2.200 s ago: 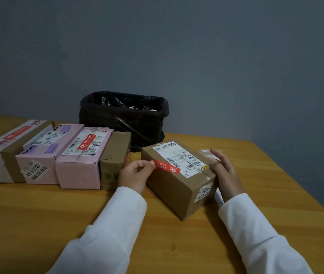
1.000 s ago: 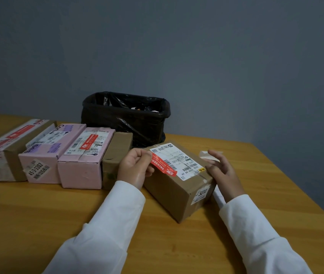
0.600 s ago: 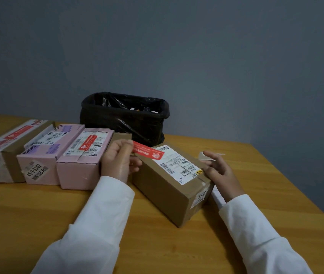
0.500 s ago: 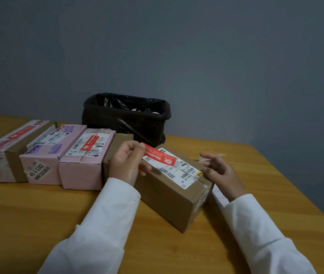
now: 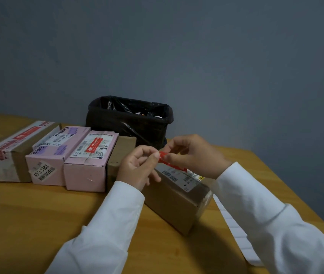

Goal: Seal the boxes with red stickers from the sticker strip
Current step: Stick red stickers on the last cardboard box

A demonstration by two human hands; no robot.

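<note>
A brown cardboard box with a white shipping label lies at an angle on the wooden table. Above its top, both hands hold one red sticker. My left hand pinches the sticker's left end between thumb and forefinger. My right hand pinches it from the right; its far end trails down toward the label. A white sticker strip lies on the table to the right of the box, partly under my right sleeve.
Several boxes stand in a row at the left: a brown taped box, two pink boxes and a small brown box. A black bin with a black bag sits behind. The table's right edge is close.
My right hand left the box's right end and came over to pinch the red sticker together with my left hand. The sticker is now raised over the box's top.
</note>
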